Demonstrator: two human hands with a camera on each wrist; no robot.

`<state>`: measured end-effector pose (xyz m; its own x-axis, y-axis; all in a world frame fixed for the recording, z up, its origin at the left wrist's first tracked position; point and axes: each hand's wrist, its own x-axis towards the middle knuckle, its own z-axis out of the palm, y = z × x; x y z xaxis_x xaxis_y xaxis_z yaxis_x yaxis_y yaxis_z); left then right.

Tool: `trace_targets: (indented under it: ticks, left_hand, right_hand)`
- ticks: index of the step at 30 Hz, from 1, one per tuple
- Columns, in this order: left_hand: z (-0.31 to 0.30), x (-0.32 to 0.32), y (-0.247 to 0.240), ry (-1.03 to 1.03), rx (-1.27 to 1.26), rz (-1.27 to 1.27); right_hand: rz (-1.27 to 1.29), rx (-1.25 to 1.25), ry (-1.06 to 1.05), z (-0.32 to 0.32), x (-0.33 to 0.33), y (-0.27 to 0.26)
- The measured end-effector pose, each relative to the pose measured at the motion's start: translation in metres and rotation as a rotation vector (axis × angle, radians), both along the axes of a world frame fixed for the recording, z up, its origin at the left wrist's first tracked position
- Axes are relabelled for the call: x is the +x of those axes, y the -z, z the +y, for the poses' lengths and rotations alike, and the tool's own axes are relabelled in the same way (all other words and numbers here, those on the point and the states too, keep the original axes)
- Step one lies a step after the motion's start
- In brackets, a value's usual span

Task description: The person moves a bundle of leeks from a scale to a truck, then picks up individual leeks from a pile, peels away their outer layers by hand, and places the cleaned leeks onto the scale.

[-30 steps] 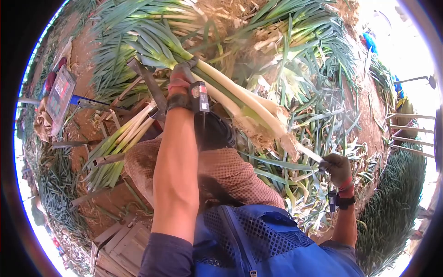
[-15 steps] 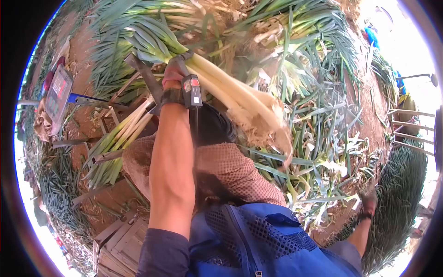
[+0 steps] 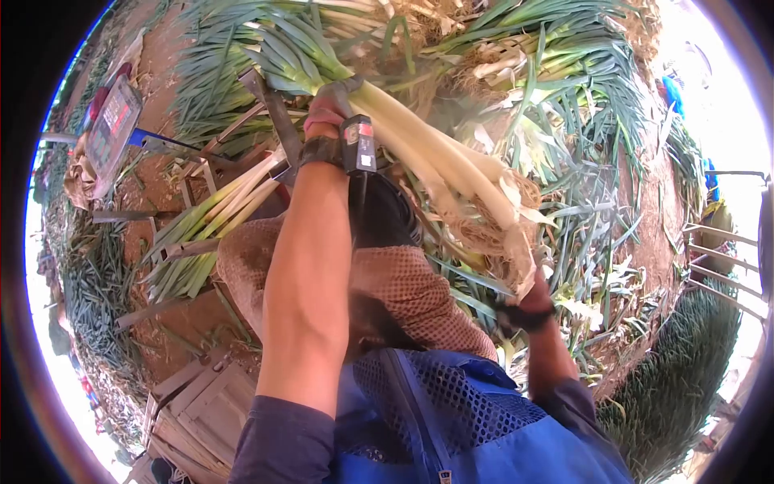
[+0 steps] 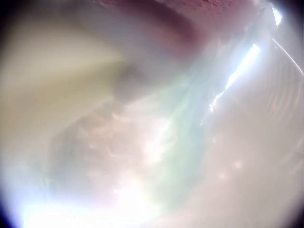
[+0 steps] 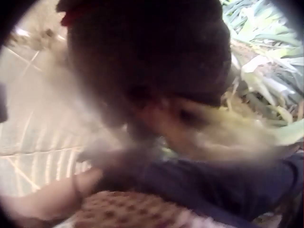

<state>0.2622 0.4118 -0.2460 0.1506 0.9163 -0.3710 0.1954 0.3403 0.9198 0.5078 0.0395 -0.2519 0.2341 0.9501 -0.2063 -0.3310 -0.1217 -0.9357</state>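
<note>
In the head view, my gloved left hand grips a small bunch of leeks where the pale stalks meet the green leaves. The stalks slant down to the right, with shaggy roots at their lower ends. My right hand, blurred, is at the root end and pinches a pale outer leaf hanging there. In the right wrist view, the dark gloved right hand has curled fingers beside a blurred yellowish leaf. The left wrist view is mostly blur, with a pale stalk across its left.
Piles of leeks lie ahead, and stripped leaves litter the ground to the right. A metal frame stands beside my left hand, with more leeks on it. A scale display is at far left, a wooden box at lower left.
My right hand held a pale strip right of the roots, swung far out to the lower right, then came back to the root ends without that strip. My left hand kept its grip.
</note>
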Motion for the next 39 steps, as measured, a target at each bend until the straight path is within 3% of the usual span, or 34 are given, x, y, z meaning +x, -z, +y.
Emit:
trace_targets:
  ticks: [3,5,6,9,12,13,15,16,18,21,24,26,28,30,31,32,33,35,38,39]
  left_hand:
    - [0.017,-0.003,0.041,0.203,0.293,0.261]
    - [0.001,0.008,0.017,0.328,0.537,0.592]
    - [0.003,0.012,0.02,0.343,0.512,0.6]
    - [-0.003,0.021,0.011,0.398,0.509,0.664]
    - [0.013,0.015,0.026,0.304,0.333,0.458]
    - [0.001,0.012,0.016,0.384,0.477,0.63]
    - [-0.002,0.01,0.011,0.382,0.47,0.681]
    - [-0.003,0.009,0.009,0.386,0.467,0.705]
    - [-0.002,0.011,0.009,0.384,0.436,0.705]
    - [-0.01,0.01,-0.007,0.422,0.463,0.752]
    - [-0.006,0.0,-0.003,0.443,0.499,0.747]
    - [0.004,-0.006,0.02,0.391,0.513,0.697]
    - [0.003,-0.009,0.016,0.39,0.481,0.667]
    - [0.002,-0.008,0.018,0.374,0.385,0.522]
    - [-0.004,-0.007,0.009,0.435,0.468,0.669]
    - [-0.004,-0.008,0.011,0.424,0.504,0.606]
    - [-0.004,-0.011,0.015,0.413,0.539,0.543]
    - [-0.01,-0.007,0.016,0.339,0.538,0.466]
    - [-0.01,-0.008,0.016,0.364,0.625,0.535]
    - [-0.002,-0.011,0.057,0.272,0.612,0.321]
  right_hand:
    - [-0.192,-0.112,0.378,-0.081,0.08,-0.031]
    - [-0.218,-0.179,0.655,-0.127,0.124,-0.062]
    - [-0.13,-0.198,0.803,-0.132,0.131,-0.085]
    - [-0.691,-0.791,0.527,-0.161,0.179,-0.079]
    - [-1.661,-1.272,-0.354,-0.141,0.167,-0.097]
    - [-1.62,-0.812,-0.137,-0.148,0.188,-0.078]
    - [-1.339,-0.523,0.051,-0.045,0.113,-0.128]
    - [-1.348,-0.225,0.035,-0.005,0.077,-0.147]
    - [-1.464,0.143,-0.194,0.065,0.023,-0.165]
    - [-1.682,0.362,-0.495,0.125,-0.032,-0.143]
    - [-1.82,0.184,-0.765,0.12,-0.051,-0.128]
    - [-1.789,0.17,-1.059,0.075,-0.041,-0.147]
    - [-1.451,-0.016,-1.163,0.011,-0.005,-0.136]
    - [-1.121,-0.505,-0.884,-0.07,0.063,-0.09]
    - [-1.316,-0.611,-0.868,-0.083,0.074,-0.093]
    - [-1.509,-0.712,-0.854,-0.09,0.078,-0.094]
    - [-1.4,-0.765,-0.411,-0.055,0.057,-0.136]
    - [-0.943,-0.596,-0.101,-0.015,0.04,-0.153]
    - [-1.016,-0.373,-0.083,0.056,-0.004,-0.153]
    - [-1.007,-0.488,-0.147,0.081,-0.019,-0.157]
